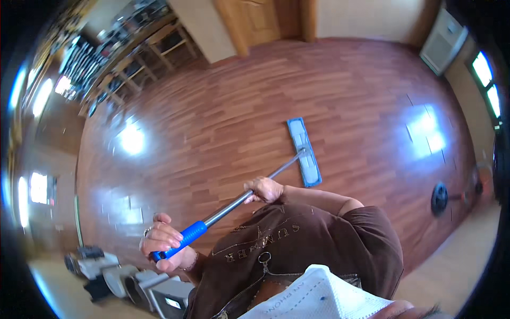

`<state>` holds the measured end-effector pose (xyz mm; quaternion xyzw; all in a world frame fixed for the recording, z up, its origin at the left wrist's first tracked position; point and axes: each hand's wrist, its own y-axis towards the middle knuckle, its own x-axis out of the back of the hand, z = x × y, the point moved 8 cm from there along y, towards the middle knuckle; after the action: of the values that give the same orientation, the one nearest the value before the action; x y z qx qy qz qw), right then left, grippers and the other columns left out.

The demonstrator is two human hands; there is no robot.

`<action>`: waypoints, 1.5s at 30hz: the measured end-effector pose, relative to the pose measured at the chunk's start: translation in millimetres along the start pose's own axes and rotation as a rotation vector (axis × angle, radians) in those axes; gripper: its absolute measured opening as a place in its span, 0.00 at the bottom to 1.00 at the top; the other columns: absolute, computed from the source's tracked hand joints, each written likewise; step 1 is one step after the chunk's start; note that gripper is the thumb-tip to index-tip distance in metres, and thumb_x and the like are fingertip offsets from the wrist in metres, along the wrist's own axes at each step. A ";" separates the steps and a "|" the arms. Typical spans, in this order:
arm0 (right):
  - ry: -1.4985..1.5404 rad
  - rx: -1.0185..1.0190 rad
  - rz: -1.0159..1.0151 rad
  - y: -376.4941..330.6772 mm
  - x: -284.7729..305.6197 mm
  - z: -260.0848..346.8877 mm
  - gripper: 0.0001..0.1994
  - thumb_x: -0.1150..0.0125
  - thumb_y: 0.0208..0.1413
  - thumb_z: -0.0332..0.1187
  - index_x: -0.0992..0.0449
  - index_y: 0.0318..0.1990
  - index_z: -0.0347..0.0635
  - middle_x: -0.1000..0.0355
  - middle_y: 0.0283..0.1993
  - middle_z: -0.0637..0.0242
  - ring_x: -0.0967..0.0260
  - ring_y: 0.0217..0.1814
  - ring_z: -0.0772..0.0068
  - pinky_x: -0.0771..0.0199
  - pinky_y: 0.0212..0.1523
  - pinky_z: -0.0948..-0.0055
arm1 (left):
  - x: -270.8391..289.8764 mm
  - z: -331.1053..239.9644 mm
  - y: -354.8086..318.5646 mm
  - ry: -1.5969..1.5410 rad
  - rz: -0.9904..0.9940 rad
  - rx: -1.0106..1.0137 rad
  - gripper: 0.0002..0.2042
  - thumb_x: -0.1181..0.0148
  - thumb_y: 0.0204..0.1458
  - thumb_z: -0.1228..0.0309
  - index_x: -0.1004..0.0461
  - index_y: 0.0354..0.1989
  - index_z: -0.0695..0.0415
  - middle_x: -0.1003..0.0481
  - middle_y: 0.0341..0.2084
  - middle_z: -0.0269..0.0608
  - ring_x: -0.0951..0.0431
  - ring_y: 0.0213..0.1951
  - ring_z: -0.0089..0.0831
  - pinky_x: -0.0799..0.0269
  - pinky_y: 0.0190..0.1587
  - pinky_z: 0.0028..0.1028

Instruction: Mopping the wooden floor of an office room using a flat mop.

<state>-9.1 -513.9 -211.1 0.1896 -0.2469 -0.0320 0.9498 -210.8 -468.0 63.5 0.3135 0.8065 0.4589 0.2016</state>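
A flat mop (pixel 304 159) rests on the wood-patterned floor ahead of me, its long pad blue at the edges with a pale plate on top. From the plate, a metal pole (pixel 223 209) slants back toward my lower left and ends in a blue plastic grip (pixel 192 233). My left hand (pixel 166 242), with a ring on one finger, is closed round the end of that grip. Farther along the pole my right hand (pixel 265 190) wraps round the bare metal, my forearm crossing in front of my brown top.
Along the far left stands a long wooden table (pixel 133 45) crowded with items, with stools beneath it. A white cabinet-like unit (pixel 443 41) is by the far right wall. Weight plates on a bar (pixel 440 199) sit at right. Exercise equipment (pixel 119 279) stands at lower left. A wooden door (pixel 257 21) is ahead.
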 end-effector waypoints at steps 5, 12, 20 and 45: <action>-0.193 -0.258 -0.272 -37.5 -14.1 3.9 0.23 0.39 0.48 0.54 0.34 0.33 0.42 0.32 0.25 0.53 0.33 0.34 0.44 0.35 0.35 0.53 | 10.7 46.6 8.7 -0.377 0.280 0.169 0.21 0.40 0.48 0.43 0.34 0.25 0.49 0.32 0.13 0.28 0.29 0.17 0.23 0.37 0.43 0.38; -0.399 -0.559 -0.708 -57.7 -72.9 -4.0 0.13 0.35 0.41 0.34 0.35 0.30 0.43 0.35 0.26 0.59 0.34 0.35 0.49 0.36 0.39 0.57 | 32.2 141.9 -22.7 -1.077 0.751 0.447 0.18 0.30 0.43 0.55 0.25 0.31 0.57 0.24 0.20 0.39 0.21 0.28 0.36 0.39 0.53 0.43; -0.673 -1.063 -1.218 -125.4 -124.5 55.9 0.20 0.32 0.44 0.44 0.36 0.19 0.40 0.35 0.21 0.53 0.35 0.30 0.45 0.38 0.31 0.55 | -20.3 128.4 -18.7 -1.206 1.441 0.542 0.20 0.28 0.39 0.56 0.24 0.32 0.59 0.22 0.32 0.42 0.22 0.46 0.39 0.44 0.61 0.44; -0.715 -1.042 -1.372 -178.8 -99.5 25.8 0.06 0.41 0.43 0.33 0.27 0.27 0.42 0.30 0.32 0.56 0.31 0.39 0.49 0.31 0.38 0.59 | -35.0 123.9 -37.9 -1.044 1.578 0.304 0.10 0.37 0.49 0.77 0.29 0.39 0.59 0.26 0.45 0.44 0.31 0.57 0.40 0.37 0.61 0.41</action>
<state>-102.8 -673.0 -303.0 -0.1772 -0.3131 -0.7493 0.5559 -121.8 -430.6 -29.7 0.9543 0.2224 0.1555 0.1255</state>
